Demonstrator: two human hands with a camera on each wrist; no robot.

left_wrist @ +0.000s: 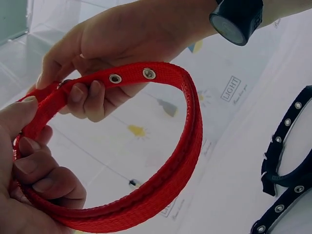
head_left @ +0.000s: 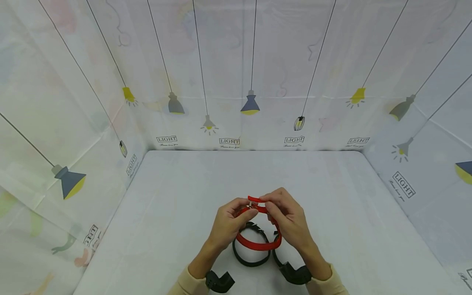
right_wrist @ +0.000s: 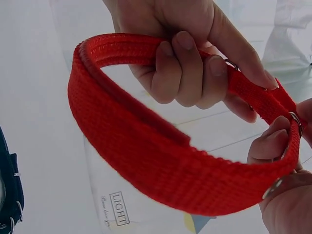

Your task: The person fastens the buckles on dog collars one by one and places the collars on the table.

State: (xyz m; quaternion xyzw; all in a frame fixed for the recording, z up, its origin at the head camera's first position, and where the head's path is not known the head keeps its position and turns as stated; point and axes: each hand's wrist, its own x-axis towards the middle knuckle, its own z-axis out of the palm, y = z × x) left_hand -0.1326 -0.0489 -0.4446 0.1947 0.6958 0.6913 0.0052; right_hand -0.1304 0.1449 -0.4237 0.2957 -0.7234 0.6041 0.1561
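Note:
A red webbing collar (head_left: 258, 246) with metal eyelets hangs as a loop between both hands, above the table. My left hand (head_left: 230, 221) pinches it beside the metal buckle (head_left: 253, 203), thumb on top. With thumb and fingers, my right hand (head_left: 289, 217) grips the strap near its free end, which sticks out past the buckle. In the left wrist view the collar (left_wrist: 190, 131) shows two eyelets on its upper side. In the right wrist view a metal ring (right_wrist: 296, 122) sits around the strap by the left fingers. The buckle's prong is hidden by the fingers.
Beneath the hands a black collar (head_left: 252, 264) with eyelets lies in a loop on the white table (head_left: 177, 184). Another black strap (head_left: 277, 256) lies to its right, partly behind the right wrist. Printed lamp curtains (head_left: 221, 61) stand behind the table and at both sides.

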